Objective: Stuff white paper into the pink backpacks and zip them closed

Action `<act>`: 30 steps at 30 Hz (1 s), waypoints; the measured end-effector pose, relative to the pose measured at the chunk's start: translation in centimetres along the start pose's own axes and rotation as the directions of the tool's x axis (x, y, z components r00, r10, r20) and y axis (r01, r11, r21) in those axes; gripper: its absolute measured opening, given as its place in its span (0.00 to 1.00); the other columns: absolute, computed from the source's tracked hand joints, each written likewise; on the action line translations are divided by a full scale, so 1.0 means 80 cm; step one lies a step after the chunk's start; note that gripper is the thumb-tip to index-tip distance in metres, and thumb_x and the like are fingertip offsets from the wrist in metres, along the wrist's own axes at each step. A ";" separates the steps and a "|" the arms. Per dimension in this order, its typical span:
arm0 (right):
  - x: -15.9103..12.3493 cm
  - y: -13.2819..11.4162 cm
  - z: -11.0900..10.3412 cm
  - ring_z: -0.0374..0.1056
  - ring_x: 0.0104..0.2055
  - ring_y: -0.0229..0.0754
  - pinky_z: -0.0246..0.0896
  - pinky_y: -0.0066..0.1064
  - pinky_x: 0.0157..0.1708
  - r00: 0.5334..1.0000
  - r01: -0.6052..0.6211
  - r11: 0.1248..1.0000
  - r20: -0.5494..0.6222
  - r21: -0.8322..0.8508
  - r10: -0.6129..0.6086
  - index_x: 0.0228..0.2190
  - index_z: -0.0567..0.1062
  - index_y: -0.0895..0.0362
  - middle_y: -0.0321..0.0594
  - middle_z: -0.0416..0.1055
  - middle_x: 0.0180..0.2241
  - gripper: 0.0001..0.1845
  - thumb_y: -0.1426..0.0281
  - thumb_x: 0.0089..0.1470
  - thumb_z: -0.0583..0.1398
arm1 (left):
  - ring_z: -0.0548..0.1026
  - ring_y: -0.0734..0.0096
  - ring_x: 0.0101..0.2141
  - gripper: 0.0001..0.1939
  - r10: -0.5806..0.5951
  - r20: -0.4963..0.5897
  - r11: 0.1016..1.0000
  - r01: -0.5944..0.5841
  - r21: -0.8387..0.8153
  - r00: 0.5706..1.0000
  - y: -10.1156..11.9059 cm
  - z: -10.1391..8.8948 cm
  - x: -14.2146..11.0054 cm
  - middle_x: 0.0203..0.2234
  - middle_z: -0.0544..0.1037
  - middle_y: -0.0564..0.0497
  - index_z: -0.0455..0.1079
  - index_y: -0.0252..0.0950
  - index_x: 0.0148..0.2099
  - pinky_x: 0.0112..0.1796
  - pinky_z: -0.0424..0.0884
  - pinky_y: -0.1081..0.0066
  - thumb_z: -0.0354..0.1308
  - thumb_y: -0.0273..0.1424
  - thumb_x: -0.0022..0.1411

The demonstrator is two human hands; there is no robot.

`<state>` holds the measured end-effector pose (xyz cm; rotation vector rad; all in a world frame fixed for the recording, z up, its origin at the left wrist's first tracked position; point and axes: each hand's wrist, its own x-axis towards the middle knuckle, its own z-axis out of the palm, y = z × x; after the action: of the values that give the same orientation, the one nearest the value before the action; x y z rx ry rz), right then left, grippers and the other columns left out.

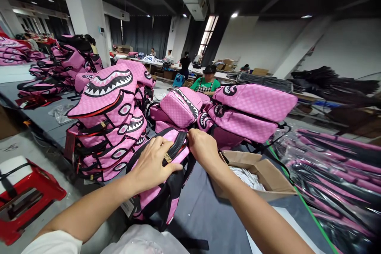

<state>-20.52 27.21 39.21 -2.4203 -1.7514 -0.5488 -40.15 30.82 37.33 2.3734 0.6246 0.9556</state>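
A pink and black backpack [147, 200] lies in front of me on the grey table, with a black strap and a gold-coloured metal tag [167, 159] on its upper part. My left hand [156, 162] rests on its top, fingers stretched over the fabric and thumb apart beside the tag. At the far end of the black zipper band, my right hand [201, 143] is closed in a pinch against the bag. What its fingertips hold is hidden behind the hand.
Pink shark-mouth backpacks are stacked on the left [108, 107], with more bags [253, 107] beyond my hands. An open cardboard box [276, 176] holding white papers stands right. Plastic-wrapped bags [336, 174] lie farther right. A red stool [29, 194] is at left; a person in green [205, 83] sits opposite.
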 end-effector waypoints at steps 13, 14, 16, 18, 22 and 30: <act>0.025 0.033 0.024 0.71 0.34 0.40 0.53 0.28 0.30 0.985 0.165 0.926 -0.013 0.339 -0.171 0.30 0.72 0.56 0.41 0.76 0.32 0.11 0.70 0.64 0.54 | 0.69 0.79 0.20 0.22 -0.230 0.244 0.564 0.334 -0.756 0.942 -0.030 -0.003 0.017 0.27 0.78 0.52 0.66 0.34 0.46 0.25 0.64 0.76 0.66 0.41 0.56; 0.028 0.038 0.025 0.70 0.34 0.40 0.54 0.27 0.31 0.976 0.206 0.903 -0.016 0.377 -0.216 0.30 0.71 0.57 0.41 0.75 0.32 0.11 0.71 0.63 0.54 | 0.70 0.78 0.22 0.22 -0.238 0.206 0.603 0.311 -0.734 0.949 -0.034 -0.003 0.017 0.26 0.78 0.52 0.67 0.33 0.46 0.26 0.65 0.76 0.66 0.41 0.56; 0.027 0.042 0.021 0.68 0.33 0.40 0.55 0.28 0.32 0.959 0.281 0.894 -0.078 0.349 -0.271 0.29 0.71 0.57 0.41 0.73 0.31 0.11 0.73 0.63 0.52 | 0.72 0.76 0.24 0.22 -0.279 0.123 0.641 0.280 -0.715 0.952 -0.039 -0.002 0.016 0.23 0.75 0.54 0.69 0.32 0.46 0.28 0.66 0.76 0.67 0.41 0.55; 0.012 0.038 0.009 0.66 0.32 0.41 0.54 0.31 0.34 0.926 0.362 0.904 -0.201 0.230 -0.320 0.28 0.71 0.58 0.43 0.72 0.30 0.13 0.74 0.64 0.51 | 0.71 0.76 0.24 0.22 -0.354 0.030 0.616 0.257 -0.745 0.935 -0.042 0.003 0.012 0.22 0.72 0.57 0.70 0.32 0.45 0.28 0.66 0.77 0.67 0.42 0.54; -0.046 0.011 -0.024 0.62 0.29 0.40 0.54 0.32 0.33 0.838 0.509 0.828 -0.356 0.235 -0.414 0.28 0.68 0.56 0.40 0.69 0.27 0.16 0.70 0.67 0.49 | 0.70 0.77 0.25 0.20 -0.451 -0.087 0.600 0.230 -0.766 0.888 -0.033 0.017 0.003 0.22 0.71 0.57 0.70 0.32 0.43 0.28 0.65 0.77 0.65 0.42 0.55; -0.090 0.002 -0.030 0.64 0.32 0.40 0.56 0.32 0.32 0.857 0.509 0.757 -0.328 0.410 -0.398 0.29 0.69 0.55 0.40 0.70 0.30 0.14 0.68 0.67 0.51 | 0.74 0.65 0.36 0.15 0.049 0.362 0.849 0.152 -0.507 0.931 -0.043 -0.033 0.037 0.30 0.74 0.51 0.69 0.36 0.30 0.43 0.70 0.65 0.68 0.41 0.53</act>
<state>-22.89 20.02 38.99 -1.5313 -2.0754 -0.3378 -40.94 35.91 38.43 1.9417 0.2344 0.5429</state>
